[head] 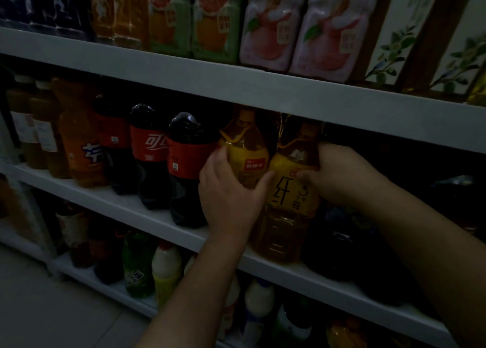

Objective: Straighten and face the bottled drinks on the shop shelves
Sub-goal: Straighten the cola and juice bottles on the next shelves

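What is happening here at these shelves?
A person is handling drinks on the middle shelf. The left hand grips the left tea bottle, and the right hand grips the right tea bottle beside it. Both stand on the shelf, next to the cola bottles.

The shelves (263, 89) are pale grey-white. The left tea bottle (247, 158) has a yellow label with a red patch; the right tea bottle (288, 197) has a yellow label with black characters over amber-brown liquid. The cola bottles (150, 150) are near black with red labels and white script. The orange soda bottle (84, 153) bears blue-and-white lettering. Above, pink bottles (268, 32) show peaches, and green bottles (171, 21) show red-orange fruit. Below stand a green bottle (138, 263) and a white bottle (166, 263) with a red cap.
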